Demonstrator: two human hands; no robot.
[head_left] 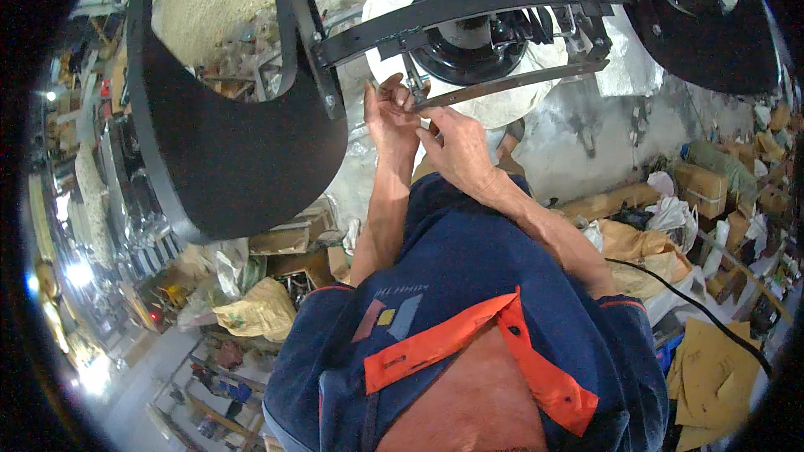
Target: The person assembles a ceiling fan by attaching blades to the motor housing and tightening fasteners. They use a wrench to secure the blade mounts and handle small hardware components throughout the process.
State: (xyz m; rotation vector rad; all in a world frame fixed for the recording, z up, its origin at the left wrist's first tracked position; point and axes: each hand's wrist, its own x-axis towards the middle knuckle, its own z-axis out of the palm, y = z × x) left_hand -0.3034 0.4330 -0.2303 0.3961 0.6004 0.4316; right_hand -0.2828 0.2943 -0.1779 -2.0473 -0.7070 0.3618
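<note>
In front of me is a black metal frame (469, 7) with a curved crossbar. A thin flat bar (519, 82) runs below it. At that bar's left end, a small shiny metal fitting (414, 75) hangs down from the frame. My left hand (392, 117) is closed there, palm partly up, with its fingers curled beside the fitting. Right against it, my right hand (459, 146) has thumb and fingers pinched together near the bar's end. Whatever small piece lies between the fingers is hidden. A wide black curved panel (243, 151) is bolted to the frame on the left.
A second black panel (712, 38) stands at the frame's right. Behind the frame, a round black part (469, 59) rests on a white sheet (511, 105). Cardboard boxes (702, 188) and bags crowd the right; a yellow sack (260, 310) lies left. A black cable (695, 305) curves at right.
</note>
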